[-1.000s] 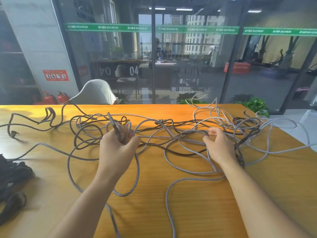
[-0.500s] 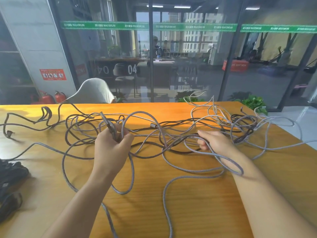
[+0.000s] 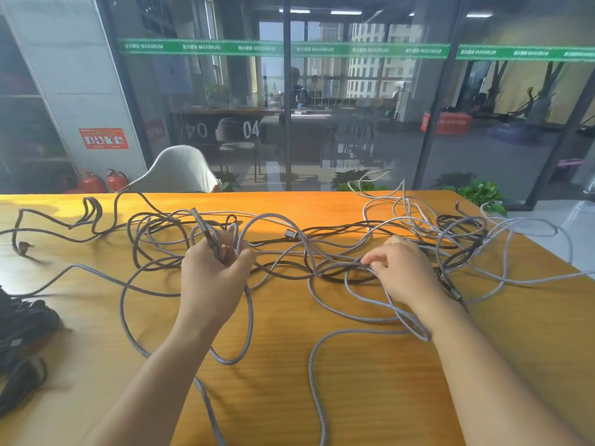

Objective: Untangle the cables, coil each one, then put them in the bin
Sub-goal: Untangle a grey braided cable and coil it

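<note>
A tangle of grey braided cables (image 3: 283, 226) and black cables (image 3: 347, 278) sprawls across the orange wooden table (image 3: 370, 381). My left hand (image 3: 209, 275) grips a bunch of grey cable loops and a plug end that sticks up from my fist. My right hand (image 3: 399, 272) sits in the middle of the tangle and pinches a grey cable strand at its fingertips; a grey loop lies around that wrist. A dense knot of grey and black cables (image 3: 457, 233) lies to the right of my right hand.
A heap of black cables (image 3: 22, 333) lies at the table's left edge. A black cable end (image 3: 22, 246) trails at the far left. A white chair (image 3: 180, 172) stands behind the table, before a glass wall. The table's right edge (image 3: 547, 249) is close to the tangle.
My right hand has slid left and nearer along the grey strand, and the loop has slipped down onto its wrist. My left hand keeps its hold on the bunch.
</note>
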Motion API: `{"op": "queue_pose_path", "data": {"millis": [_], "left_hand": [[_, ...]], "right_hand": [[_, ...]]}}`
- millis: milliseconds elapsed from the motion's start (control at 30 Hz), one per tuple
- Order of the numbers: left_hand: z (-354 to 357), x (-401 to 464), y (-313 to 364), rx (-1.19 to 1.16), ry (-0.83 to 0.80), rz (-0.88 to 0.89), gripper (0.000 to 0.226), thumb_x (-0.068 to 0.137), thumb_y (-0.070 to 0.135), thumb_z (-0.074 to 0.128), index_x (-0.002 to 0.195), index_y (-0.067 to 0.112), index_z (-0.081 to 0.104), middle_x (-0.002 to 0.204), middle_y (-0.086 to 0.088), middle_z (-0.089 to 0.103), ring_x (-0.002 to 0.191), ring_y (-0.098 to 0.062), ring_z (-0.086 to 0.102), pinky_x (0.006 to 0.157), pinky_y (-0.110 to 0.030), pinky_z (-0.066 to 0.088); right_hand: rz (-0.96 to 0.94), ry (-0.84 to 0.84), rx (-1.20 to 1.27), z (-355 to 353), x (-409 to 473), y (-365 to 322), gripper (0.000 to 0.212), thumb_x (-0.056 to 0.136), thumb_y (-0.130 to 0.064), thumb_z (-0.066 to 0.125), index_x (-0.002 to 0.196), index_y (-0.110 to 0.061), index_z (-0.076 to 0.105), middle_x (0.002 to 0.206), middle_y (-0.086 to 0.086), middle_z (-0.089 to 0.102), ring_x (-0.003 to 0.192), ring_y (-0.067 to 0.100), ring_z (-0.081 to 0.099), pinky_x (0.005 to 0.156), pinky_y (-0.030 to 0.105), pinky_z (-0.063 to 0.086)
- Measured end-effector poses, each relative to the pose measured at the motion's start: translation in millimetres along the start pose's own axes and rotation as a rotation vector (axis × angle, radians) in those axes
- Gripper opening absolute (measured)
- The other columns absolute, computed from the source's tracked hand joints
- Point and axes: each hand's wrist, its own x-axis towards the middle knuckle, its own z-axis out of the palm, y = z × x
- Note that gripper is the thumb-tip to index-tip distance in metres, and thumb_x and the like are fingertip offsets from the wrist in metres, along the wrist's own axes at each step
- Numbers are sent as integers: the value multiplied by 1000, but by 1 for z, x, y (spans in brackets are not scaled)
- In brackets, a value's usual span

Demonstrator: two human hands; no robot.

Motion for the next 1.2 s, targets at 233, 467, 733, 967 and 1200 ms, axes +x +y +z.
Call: {"op": "queue_pose_path", "data": {"millis": [233, 467, 733, 967, 1200], "left_hand": [[1, -1, -1, 7, -12, 3, 15, 91, 10, 70, 78, 15, 65, 51, 8, 46, 46, -8, 40, 45, -15, 37], [4, -1, -4, 19, -29, 9, 14, 91, 10, 70, 79, 14, 65, 52, 5, 44, 48, -10, 37, 45, -17, 36], [5, -2, -4, 49, -44, 6, 14, 92, 12, 70, 79, 15, 65, 47, 10, 44, 45, -9, 39, 48, -21, 36], [5, -2, -4, 49, -36, 31, 18, 91, 8, 69, 75, 10, 63, 48, 9, 41, 45, -9, 36, 44, -17, 35], [5, 0, -4, 39, -32, 16, 20, 92, 8, 68, 74, 14, 63, 47, 10, 40, 44, -9, 35, 44, -16, 34]], "right_hand": [[83, -246, -267, -10, -13, -34, 99, 73, -100, 39, 121, -19, 68, 123, -1, 64, 113, 25, 63, 81, 38, 49], [101, -342, -307, -13, -16, -41, 80, 74, -62, 78, 137, -16, 58, 143, 6, 50, 131, 28, 49, 102, 41, 48], [69, -334, -85, -25, -16, -21, 37, 96, -19, 66, 133, -23, 70, 132, -1, 69, 121, 19, 62, 104, 36, 50], [179, -259, 352, -32, -9, -9, 35, 95, -3, 46, 101, -17, 77, 91, 1, 70, 84, 17, 63, 76, 33, 53], [231, -178, 916, -38, -11, -7, 45, 92, 3, 40, 71, -8, 77, 86, 17, 76, 63, 12, 49, 67, 31, 43]]}}
